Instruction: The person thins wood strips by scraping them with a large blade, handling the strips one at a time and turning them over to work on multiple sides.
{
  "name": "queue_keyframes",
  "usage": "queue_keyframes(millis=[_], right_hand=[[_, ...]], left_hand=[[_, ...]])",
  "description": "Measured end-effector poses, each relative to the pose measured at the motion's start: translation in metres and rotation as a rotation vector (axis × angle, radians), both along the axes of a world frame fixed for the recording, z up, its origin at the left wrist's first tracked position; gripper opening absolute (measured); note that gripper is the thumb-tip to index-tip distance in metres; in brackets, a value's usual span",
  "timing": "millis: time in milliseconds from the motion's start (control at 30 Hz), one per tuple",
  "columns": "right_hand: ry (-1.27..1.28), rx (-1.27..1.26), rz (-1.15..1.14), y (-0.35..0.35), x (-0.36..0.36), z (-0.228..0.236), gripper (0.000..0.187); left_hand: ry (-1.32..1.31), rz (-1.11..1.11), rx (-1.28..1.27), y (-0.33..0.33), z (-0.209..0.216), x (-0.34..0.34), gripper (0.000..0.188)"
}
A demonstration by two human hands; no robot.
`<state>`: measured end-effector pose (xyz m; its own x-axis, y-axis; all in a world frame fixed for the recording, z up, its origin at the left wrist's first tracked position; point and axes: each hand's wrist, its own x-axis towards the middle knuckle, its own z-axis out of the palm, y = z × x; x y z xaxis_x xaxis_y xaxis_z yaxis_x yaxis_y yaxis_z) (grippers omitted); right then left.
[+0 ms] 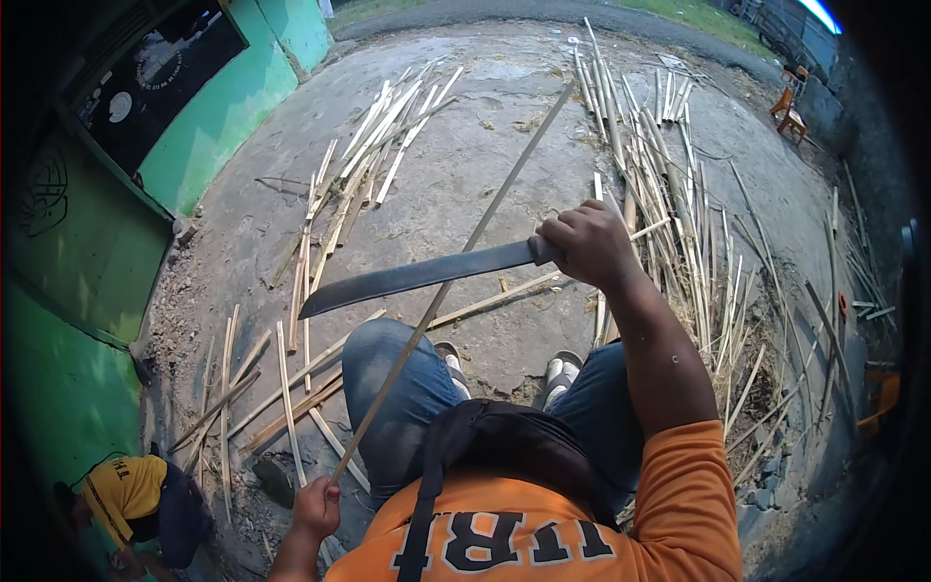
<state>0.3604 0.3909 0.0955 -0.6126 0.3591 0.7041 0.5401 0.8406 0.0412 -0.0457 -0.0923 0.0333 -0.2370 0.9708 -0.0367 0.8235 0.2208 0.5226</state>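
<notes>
My right hand (587, 244) is closed round the handle of a machete (412, 275), held out in front of me with its long dark blade reaching to the left. In my left hand (316, 506), low at my left side, is the near end of a long thin bamboo strip (499, 197). The strip slants up and away to the right, past my left knee. Blade and strip cross near the strip's middle; whether they touch I cannot tell.
Split bamboo strips (393, 131) lie on the concrete ahead to the left. A larger bamboo pile (669, 194) spreads along the right. A person in a yellow shirt (124, 490) bends down at lower left, beside a green wall (73, 388). An orange chair (790, 116) stands far right.
</notes>
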Motion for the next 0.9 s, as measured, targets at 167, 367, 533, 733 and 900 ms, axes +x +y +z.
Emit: queue_keyframes(millis=[167,367,533,733,900], right_hand=[[0.180,-0.159,-0.201,0.021,0.022,-0.011,0.025],[0.664,-0.651,-1.018,0.078,0.103,-0.075,0.033],[0.910,-0.656,-1.011,0.084,0.121,-0.088,0.034],[1.142,-0.916,-0.446,0.070,0.089,-0.062,0.026],[1.373,-1.235,-0.032,0.028,0.031,-0.016,0.029]], left_hand=[[0.000,-0.002,-0.019,-0.002,0.013,-0.007,0.049],[0.120,0.005,-0.034,-0.024,0.021,-0.036,0.050],[0.123,0.062,-0.010,0.000,0.030,-0.028,0.052],[-0.180,0.082,0.012,0.076,0.035,-0.034,0.068],[-0.636,-0.023,0.200,0.165,0.069,-0.021,0.064]])
